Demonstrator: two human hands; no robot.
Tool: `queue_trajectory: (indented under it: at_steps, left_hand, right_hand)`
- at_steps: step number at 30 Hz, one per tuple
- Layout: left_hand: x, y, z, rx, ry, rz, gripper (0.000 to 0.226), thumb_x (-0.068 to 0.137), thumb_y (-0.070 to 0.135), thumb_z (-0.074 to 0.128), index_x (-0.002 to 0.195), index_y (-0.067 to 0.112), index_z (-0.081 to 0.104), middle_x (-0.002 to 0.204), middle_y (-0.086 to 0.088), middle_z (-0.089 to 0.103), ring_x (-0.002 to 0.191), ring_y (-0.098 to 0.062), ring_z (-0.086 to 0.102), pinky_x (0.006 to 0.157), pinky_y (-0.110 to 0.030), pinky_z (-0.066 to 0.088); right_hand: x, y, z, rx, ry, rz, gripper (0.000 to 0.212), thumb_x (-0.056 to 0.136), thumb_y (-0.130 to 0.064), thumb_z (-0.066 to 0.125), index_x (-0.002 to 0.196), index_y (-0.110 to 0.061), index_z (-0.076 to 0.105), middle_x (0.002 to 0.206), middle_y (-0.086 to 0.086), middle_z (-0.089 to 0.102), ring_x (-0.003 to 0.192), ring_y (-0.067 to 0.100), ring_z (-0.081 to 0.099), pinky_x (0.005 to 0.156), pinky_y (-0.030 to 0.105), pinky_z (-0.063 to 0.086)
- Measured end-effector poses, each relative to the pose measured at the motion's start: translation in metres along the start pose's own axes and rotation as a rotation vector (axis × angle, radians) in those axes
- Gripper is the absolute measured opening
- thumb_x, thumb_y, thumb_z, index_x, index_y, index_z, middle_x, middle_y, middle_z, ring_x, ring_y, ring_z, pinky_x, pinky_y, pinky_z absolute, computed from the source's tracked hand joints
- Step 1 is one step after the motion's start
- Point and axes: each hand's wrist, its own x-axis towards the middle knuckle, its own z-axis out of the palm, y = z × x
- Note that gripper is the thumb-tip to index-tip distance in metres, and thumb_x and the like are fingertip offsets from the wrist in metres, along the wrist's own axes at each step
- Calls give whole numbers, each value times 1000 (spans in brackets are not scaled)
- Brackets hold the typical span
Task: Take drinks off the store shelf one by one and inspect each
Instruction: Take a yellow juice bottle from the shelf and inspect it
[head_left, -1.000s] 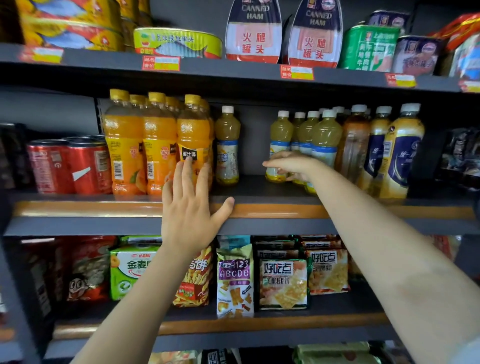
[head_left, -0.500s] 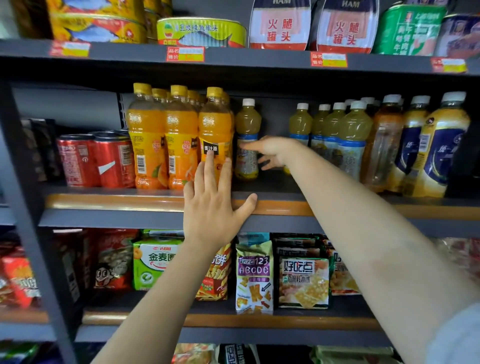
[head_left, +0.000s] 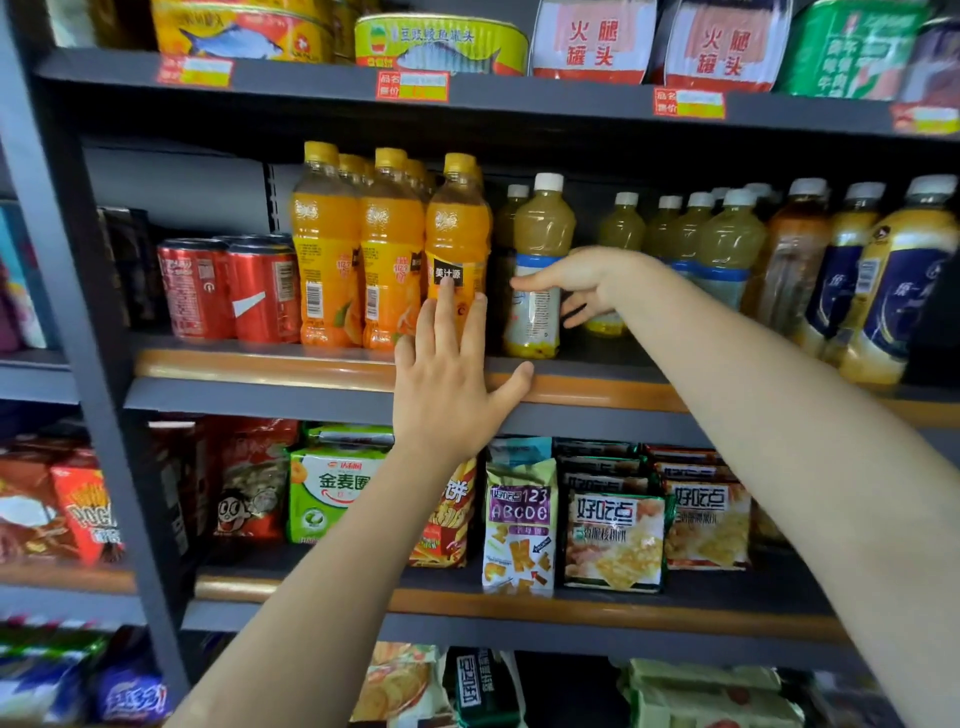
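On the middle shelf stands a pale yellow juice bottle with a white cap and a blue-and-white label. My right hand reaches in from the right and wraps it, with the thumb across the front of the label and the fingers behind its right side. The bottle stands upright on the shelf. My left hand lies flat, with straight fingers touching the front orange juice bottle and the thumb on the shelf's wooden lip.
Red cans stand left of the orange bottles. More pale yellow bottles and dark-labelled bottles fill the right side. Canned fish and ham sit on the shelf above, and snack bags below.
My right hand moved left from the group of pale bottles to the single white-capped bottle and closed around it. My left hand kept its place against the orange bottle. The camera shifted left and closer.
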Motion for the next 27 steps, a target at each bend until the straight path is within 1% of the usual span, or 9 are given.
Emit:
queue_trajectory:
  at_steps: [5, 8, 12, 14, 17, 19, 21, 23, 27]
  left_hand:
    - [-2, -1, -2, -3, -2, 2, 84, 92, 73, 23, 156, 19, 32, 166, -14, 19, 148, -35, 28, 110, -51, 34]
    - [-1, 0, -2, -17, -16, 5, 83, 93, 73, 23, 156, 20, 31, 166, -14, 18, 148, -35, 27, 111, -52, 33]
    - [-5, -5, -3, -40, -30, 18, 83, 93, 72, 20, 156, 20, 32, 167, -12, 18, 150, -33, 24, 116, -51, 27]
    - [-6, -4, -8, -110, -7, 14, 81, 93, 71, 22, 153, 18, 37, 165, -12, 23, 152, -30, 21, 121, -50, 18]
    - [-11, 14, -26, -338, 61, 39, 67, 95, 61, 32, 138, 16, 56, 150, -10, 47, 144, -28, 36, 122, -46, 15]
    - [-23, 33, -40, -577, 41, 59, 52, 95, 54, 41, 123, 17, 66, 124, -3, 66, 120, -23, 57, 111, -44, 36]
    - [-41, 51, -55, -936, -145, -8, 32, 99, 44, 52, 114, 21, 67, 103, 11, 72, 99, -10, 65, 92, -37, 51]
    - [-61, 65, -61, -1245, -321, -84, 14, 102, 28, 56, 107, 22, 67, 94, 16, 73, 89, -1, 67, 81, -25, 53]
    - [-105, 88, -55, -1592, -512, -192, 14, 97, 23, 62, 105, 12, 64, 85, 12, 70, 80, -1, 65, 69, -15, 51]
  right_hand:
    - [-33, 12, -23, 4, 117, -71, 71, 79, -36, 84, 139, -16, 51, 137, 12, 61, 125, 32, 58, 108, 53, 45]
    - [-56, 14, -36, -4, 233, -154, 52, 79, -40, 84, 120, -16, 65, 118, 9, 71, 104, 26, 70, 97, 42, 55]
    - [-92, 8, -44, -82, 314, -176, 47, 77, -46, 83, 111, -16, 71, 101, 2, 73, 83, 16, 70, 73, 28, 56]
    - [-108, 10, -42, -98, 300, -174, 48, 75, -48, 85, 109, -16, 73, 101, 2, 75, 87, 17, 73, 77, 32, 58]
    - [-134, 21, -26, -18, 257, -205, 40, 75, -45, 85, 102, -19, 75, 100, 2, 78, 90, 20, 75, 84, 37, 60]
    - [-154, 37, -8, 123, 219, -235, 31, 75, -41, 86, 97, -24, 74, 93, -1, 79, 84, 16, 76, 79, 35, 62]
    - [-176, 60, 14, 325, 181, -277, 34, 72, -35, 89, 99, -22, 74, 92, 0, 79, 85, 18, 76, 78, 37, 61]
    - [-193, 89, 37, 523, 174, -337, 38, 68, -31, 90, 100, -19, 75, 96, 2, 78, 89, 21, 75, 82, 39, 58]
    - [-220, 136, 83, 916, 213, -312, 16, 70, -27, 75, 84, -20, 75, 80, 2, 75, 71, 15, 72, 64, 30, 57]
